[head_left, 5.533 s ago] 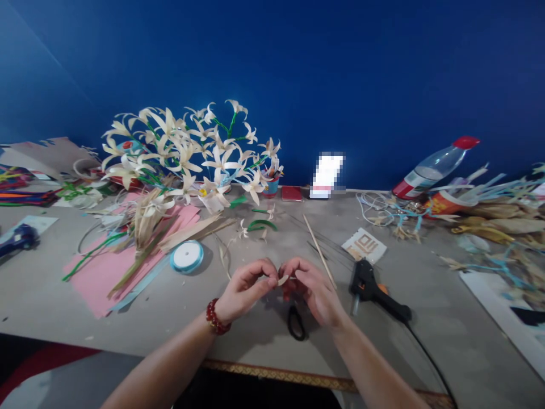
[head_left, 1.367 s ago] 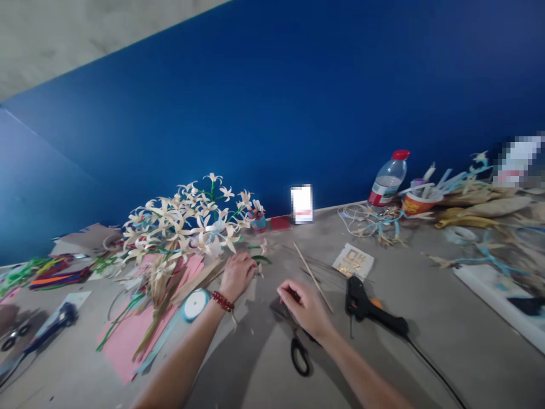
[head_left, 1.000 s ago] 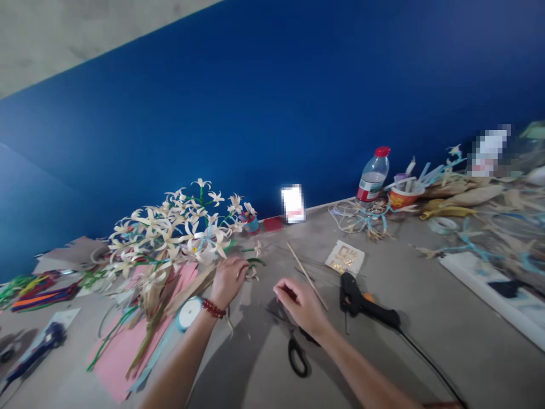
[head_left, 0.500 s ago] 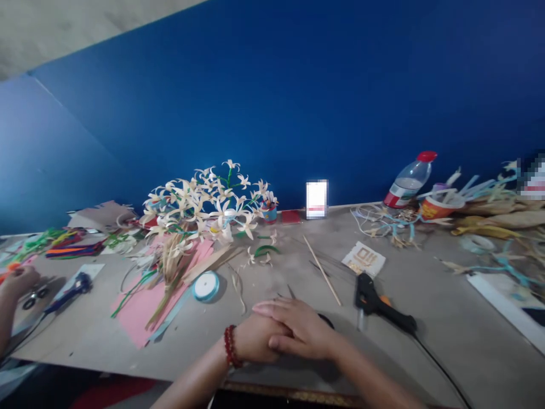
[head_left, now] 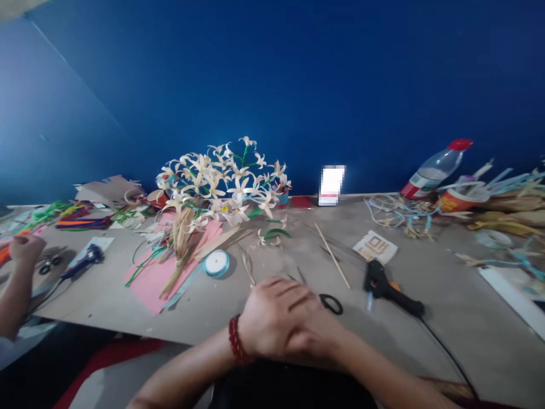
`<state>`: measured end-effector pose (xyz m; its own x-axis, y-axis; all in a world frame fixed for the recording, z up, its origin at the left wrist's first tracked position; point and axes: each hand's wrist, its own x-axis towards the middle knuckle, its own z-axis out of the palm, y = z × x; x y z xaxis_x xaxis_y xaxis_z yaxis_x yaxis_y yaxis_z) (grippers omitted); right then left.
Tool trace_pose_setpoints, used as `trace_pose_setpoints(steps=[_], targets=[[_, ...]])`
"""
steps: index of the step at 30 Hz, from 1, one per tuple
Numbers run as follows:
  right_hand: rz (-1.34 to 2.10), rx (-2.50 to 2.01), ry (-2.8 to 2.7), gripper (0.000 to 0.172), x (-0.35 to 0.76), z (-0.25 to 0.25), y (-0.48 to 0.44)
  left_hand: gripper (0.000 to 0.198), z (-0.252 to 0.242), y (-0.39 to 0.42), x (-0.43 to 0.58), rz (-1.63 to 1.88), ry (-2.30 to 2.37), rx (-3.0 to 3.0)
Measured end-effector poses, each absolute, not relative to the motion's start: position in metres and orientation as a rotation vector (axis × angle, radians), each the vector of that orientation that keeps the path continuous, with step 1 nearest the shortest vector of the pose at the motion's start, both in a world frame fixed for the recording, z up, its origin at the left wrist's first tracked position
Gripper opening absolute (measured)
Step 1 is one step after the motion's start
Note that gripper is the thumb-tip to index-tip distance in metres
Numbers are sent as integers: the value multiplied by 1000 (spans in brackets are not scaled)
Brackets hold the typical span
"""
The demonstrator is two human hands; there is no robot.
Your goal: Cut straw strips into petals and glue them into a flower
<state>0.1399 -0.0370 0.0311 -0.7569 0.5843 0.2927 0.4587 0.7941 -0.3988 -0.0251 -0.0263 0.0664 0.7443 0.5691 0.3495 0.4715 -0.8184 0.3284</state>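
Observation:
My left hand [head_left: 270,318], with a red bead bracelet [head_left: 237,339] at the wrist, is clasped with my right hand [head_left: 319,329] above the table's near edge. Both look closed round each other, and I see no tool in them. Part of the right fingers is hidden. Just behind the hands lie scissors with a black handle [head_left: 331,304], their middle covered by my hands. To the right rests a black glue gun [head_left: 394,292] with a cord. A blue-rimmed ribbon spool [head_left: 216,263] and a thin wooden stick [head_left: 332,254] lie farther back.
White paper-like flowers [head_left: 221,184] stand at the back, near pink sheets [head_left: 147,287]. A tilted bottle [head_left: 438,170] and an orange cup [head_left: 462,197] are at back right. At left, another person's hand [head_left: 26,248] is beside a blue glue gun [head_left: 87,261].
My clasped hands have turned: the left hand now lies over the right, where the right covered the left before. The scissors' handle shows more. The whole view has shifted a little.

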Motion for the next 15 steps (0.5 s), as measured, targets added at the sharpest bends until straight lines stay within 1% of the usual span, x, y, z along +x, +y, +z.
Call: trace_pose_setpoints(steps=[1, 2, 5, 6, 8, 10, 11, 12, 13, 14, 15], targets=[[426, -786, -2570, 40, 142, 33, -39, 53, 63, -20, -31, 584, 789, 2751], [416, -782, -2553, 41, 149, 35, -41, 52, 60, -12, -43, 598, 909, 2737], [367, -848, -2379, 47, 185, 43, -41, 32, 52, 9, -105, 557, 1619, 2683], [354, -941, -2267, 46, 197, 44, -39, 30, 51, 13, -123, 583, 1770, 2666], [271, -1206, -2104, 32, 211, 43, -36, 31, 54, 10, -138, 778, 1870, 2605], [209, -1300, -2152, 23, 203, 42, -32, 34, 58, -5, -120, 1034, 1719, 2573], [261, -1257, -2257, 23, 192, 42, -32, 36, 60, -13, -101, 1091, 1517, 2594], [351, -1146, -2383, 25, 179, 44, -33, 38, 60, -21, -81, 1083, 1252, 2646], [437, -1024, -2481, 29, 166, 46, -35, 43, 59, -27, -61, 998, 955, 2724], [515, -944, -2531, 37, 156, 48, -36, 48, 57, -30, -45, 961, 733, 2758], [571, -861, -2584, 39, 151, 51, -38, 53, 52, -31, -35, 925, 624, 2759]])
